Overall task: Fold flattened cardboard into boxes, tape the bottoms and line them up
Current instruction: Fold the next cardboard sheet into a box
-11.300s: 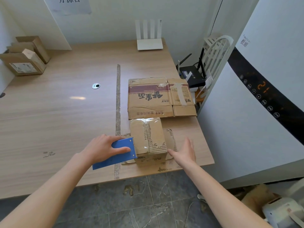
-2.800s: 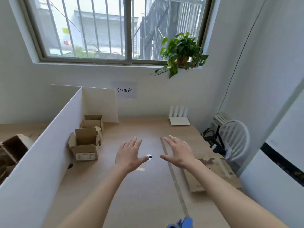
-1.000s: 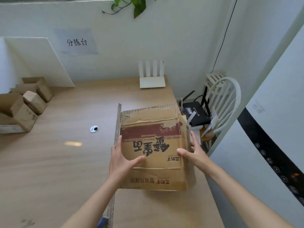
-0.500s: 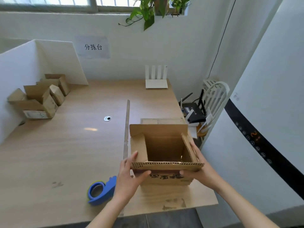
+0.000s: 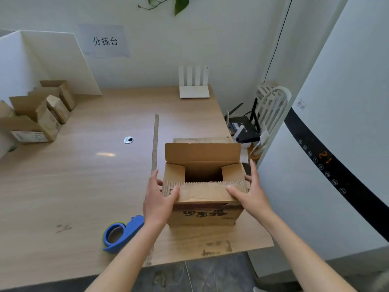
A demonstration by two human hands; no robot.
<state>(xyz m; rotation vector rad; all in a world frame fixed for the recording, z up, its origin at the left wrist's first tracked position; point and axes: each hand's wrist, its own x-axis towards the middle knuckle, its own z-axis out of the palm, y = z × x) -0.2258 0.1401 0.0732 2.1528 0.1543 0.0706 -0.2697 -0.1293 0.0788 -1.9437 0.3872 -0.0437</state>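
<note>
Hands gripped the box from both sides. The left hand held the near left corner of the brown corrugated cardboard box, with its thumb pressed on the near flap and its fingers along the left wall. The right hand held the near right corner in the same way, thumb on the flap, fingers straight along the right wall. The box stood upright near the front edge of the light wooden table. Its far flap stood up, the two side flaps were folded inward, and the near flap was bent inward; the inside looked dark, and I cannot tell if anything was in it. One blue tape dispenser lay just beside the left forearm. One flattened piece of cardboard lay behind the box. Several small open cardboard boxes stood in a row at the far left; their exact number was not clear. One white router with four antennas stood at the back of the table.
</note>
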